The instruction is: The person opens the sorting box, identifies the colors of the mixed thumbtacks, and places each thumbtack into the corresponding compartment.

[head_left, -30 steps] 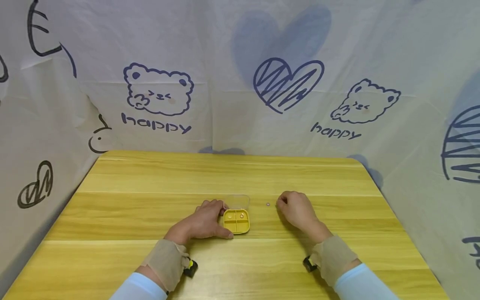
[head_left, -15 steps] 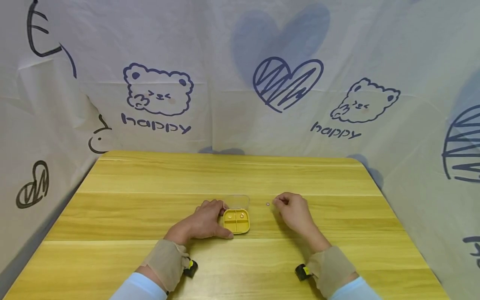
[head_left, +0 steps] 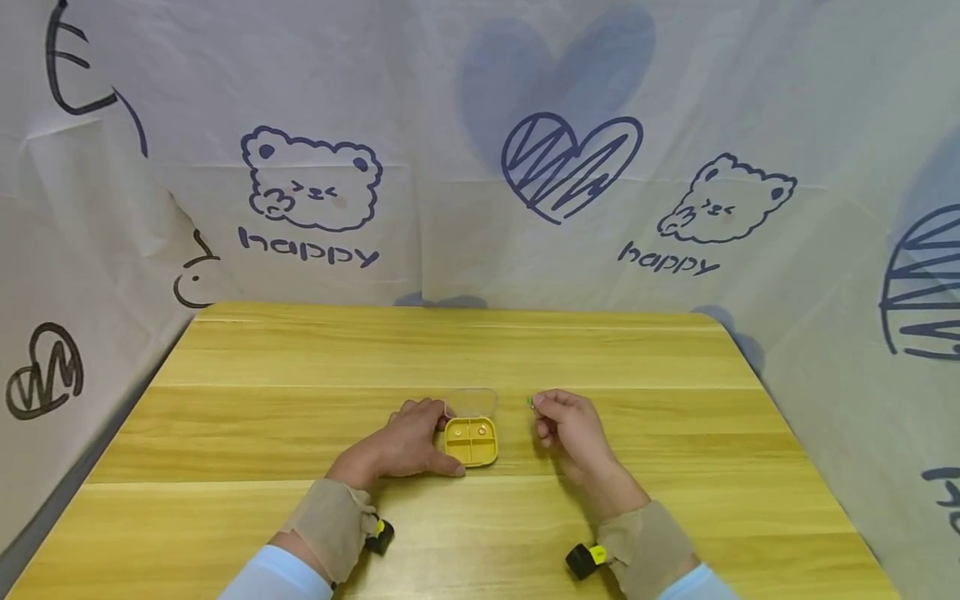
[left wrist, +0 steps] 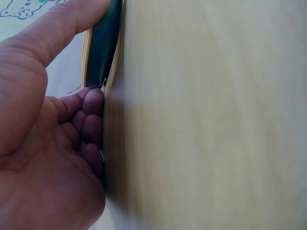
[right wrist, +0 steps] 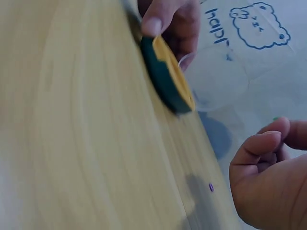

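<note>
A small yellow pill box (head_left: 471, 454) with divided compartments lies on the table, its clear lid (head_left: 472, 402) tipped up behind it. A tiny piece sits in each of the two back compartments. My left hand (head_left: 416, 442) holds the box from the left, thumb at its front edge; in the left wrist view the thumb lies along the box's dark green outer side (left wrist: 103, 48). To the right of the box, my right hand (head_left: 573, 425) pinches a tiny green piece (head_left: 529, 401) between thumb and fingertip. Below that hand, a small purple piece (right wrist: 211, 187) lies on the table in the right wrist view.
The wooden table (head_left: 300, 350) has rounded far corners. A white cloth (head_left: 450, 233) with bear and heart drawings hangs behind it and along both sides. Each wrist wears a small black camera, such as the one (head_left: 581, 561) on the right wrist.
My right hand has moved left toward the pill box and turned, and the green piece now shows at its fingertips. The left hand and the box stay in place.
</note>
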Available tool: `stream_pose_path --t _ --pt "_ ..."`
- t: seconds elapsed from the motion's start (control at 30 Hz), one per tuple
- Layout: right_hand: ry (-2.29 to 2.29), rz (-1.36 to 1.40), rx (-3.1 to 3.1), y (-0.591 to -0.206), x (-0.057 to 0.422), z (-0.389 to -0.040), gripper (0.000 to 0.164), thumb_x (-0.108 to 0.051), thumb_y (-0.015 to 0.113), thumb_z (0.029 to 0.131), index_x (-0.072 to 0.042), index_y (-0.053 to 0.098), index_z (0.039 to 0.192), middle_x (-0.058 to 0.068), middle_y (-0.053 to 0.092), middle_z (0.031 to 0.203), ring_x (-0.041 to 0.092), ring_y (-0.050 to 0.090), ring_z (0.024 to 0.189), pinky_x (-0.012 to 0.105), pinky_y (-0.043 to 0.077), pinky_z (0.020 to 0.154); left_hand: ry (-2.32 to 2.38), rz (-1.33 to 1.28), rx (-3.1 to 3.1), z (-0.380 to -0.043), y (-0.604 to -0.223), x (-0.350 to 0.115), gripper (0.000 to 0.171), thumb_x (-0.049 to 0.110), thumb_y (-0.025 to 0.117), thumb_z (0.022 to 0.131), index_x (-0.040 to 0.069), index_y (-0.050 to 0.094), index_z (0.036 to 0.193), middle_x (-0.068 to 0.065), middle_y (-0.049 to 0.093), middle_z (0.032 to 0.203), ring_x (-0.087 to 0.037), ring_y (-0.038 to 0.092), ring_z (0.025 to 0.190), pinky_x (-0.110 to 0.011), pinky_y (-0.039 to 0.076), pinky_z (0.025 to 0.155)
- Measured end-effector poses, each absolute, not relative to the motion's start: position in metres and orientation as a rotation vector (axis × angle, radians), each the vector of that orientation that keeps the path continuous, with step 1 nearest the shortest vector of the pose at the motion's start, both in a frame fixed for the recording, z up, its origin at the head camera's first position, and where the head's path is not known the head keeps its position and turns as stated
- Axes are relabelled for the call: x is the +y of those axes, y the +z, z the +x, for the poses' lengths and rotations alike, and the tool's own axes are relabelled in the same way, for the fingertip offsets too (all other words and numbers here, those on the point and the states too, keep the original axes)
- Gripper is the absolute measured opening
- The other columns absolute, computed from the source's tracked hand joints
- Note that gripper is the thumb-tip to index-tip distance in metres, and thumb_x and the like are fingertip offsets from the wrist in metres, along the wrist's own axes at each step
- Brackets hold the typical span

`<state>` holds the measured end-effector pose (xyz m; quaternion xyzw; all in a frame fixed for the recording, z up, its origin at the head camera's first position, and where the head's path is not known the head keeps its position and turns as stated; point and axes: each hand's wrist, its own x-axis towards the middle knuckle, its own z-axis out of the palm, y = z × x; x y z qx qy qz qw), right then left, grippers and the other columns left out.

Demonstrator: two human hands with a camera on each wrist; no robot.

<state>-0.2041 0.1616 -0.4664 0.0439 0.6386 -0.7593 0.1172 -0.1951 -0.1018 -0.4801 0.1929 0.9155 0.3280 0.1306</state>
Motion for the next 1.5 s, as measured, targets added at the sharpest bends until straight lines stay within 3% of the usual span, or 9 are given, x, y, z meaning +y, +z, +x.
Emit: stream_pose_path --t 0.4,1.5 --pt "-2.492 0.22 1.29 -0.464 0.153 -0.201 0.011 -0.01 0.054 0.096 -0.009 0.057 0.086 -0.001 0.058 0.073 0.009 0.043 0.057 0.021 0.035 0.049 0.943 0.551 2.658 -0.196 -0.478 -0.102 0.066 0.051 0.083 0.065 0.018 0.054 0.115 0.004 0.055 0.105 -0.019 0.041 0.097 -0.043 0.031 0.088" --pt "-2.58 0.108 0.554 -0.478 0.146 -0.186 0.016 -0.013 0.045 0.101 -0.008 0.053 0.088 0.0 0.052 0.077 0.009 0.031 0.057 0.022 0.027 0.055 0.968 0.563 2.677 -0.196 -0.487 -0.102 0.064 0.05 0.084 0.064 0.018 0.056 0.112 0.005 0.056 0.103 -0.018 0.042 0.095 -0.042 0.032 0.086"
